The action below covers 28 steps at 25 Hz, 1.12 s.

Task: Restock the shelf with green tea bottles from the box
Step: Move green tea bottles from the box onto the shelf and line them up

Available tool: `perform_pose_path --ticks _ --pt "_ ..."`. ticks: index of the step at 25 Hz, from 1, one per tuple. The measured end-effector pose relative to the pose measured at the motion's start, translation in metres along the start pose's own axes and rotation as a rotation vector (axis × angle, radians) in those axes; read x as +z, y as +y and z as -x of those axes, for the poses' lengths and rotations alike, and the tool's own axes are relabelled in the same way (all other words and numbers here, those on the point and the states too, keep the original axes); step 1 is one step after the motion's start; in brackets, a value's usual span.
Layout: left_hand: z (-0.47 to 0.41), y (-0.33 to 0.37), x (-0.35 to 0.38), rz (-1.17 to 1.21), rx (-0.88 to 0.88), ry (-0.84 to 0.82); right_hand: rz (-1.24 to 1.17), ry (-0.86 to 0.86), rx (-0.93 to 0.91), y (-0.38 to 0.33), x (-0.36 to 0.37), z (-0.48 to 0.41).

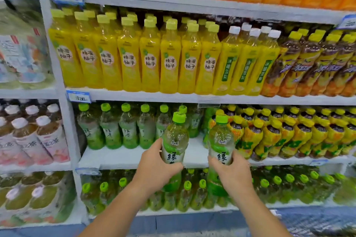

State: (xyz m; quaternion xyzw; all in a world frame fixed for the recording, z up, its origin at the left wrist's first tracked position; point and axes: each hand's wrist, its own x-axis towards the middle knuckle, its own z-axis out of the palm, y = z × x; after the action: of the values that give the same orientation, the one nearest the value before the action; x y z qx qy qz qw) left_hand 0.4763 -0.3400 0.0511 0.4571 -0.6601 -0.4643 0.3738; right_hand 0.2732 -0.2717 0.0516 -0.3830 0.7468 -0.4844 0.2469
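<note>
My left hand (pixel 157 167) grips a green tea bottle (pixel 175 140) with a green cap, upright, in front of the white shelf (pixel 123 157). My right hand (pixel 230 172) grips a second green tea bottle (pixel 220 140), also upright, a little to the right. Both bottles are held just at the shelf's front edge, over the gap in its middle. A row of green tea bottles (pixel 119 129) stands at the back left of that shelf. The box is not in view.
Yellow-labelled dark tea bottles (pixel 289 132) fill the right of the same shelf. Honey pomelo bottles (pixel 134 57) line the shelf above; more green-capped bottles (pixel 188 192) stand below. Pink-labelled bottles (pixel 38 136) sit in the left bay behind a white upright (pixel 67 131).
</note>
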Motion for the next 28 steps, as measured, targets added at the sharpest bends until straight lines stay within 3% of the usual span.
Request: perform_pose_path --ticks 5,13,17,20,24,28 --pt "-0.057 -0.084 0.030 -0.043 0.124 0.065 -0.029 0.088 -0.118 0.058 0.062 -0.071" --pt "-0.101 -0.147 0.045 -0.033 0.277 0.159 -0.176 0.149 -0.313 0.113 0.116 -0.115" --pt "-0.102 -0.159 0.043 -0.179 0.344 0.219 0.026 0.138 -0.384 0.129 0.117 -0.122" --pt "-0.094 -0.176 0.042 -0.209 0.334 0.181 0.273 0.146 -0.423 0.154 0.118 -0.117" --pt "-0.088 -0.182 0.039 -0.250 0.354 0.102 0.203 0.120 -0.474 0.166 0.125 -0.117" --pt "-0.085 -0.184 0.040 -0.263 0.336 0.030 0.168 0.214 -0.413 0.153 0.135 -0.130"
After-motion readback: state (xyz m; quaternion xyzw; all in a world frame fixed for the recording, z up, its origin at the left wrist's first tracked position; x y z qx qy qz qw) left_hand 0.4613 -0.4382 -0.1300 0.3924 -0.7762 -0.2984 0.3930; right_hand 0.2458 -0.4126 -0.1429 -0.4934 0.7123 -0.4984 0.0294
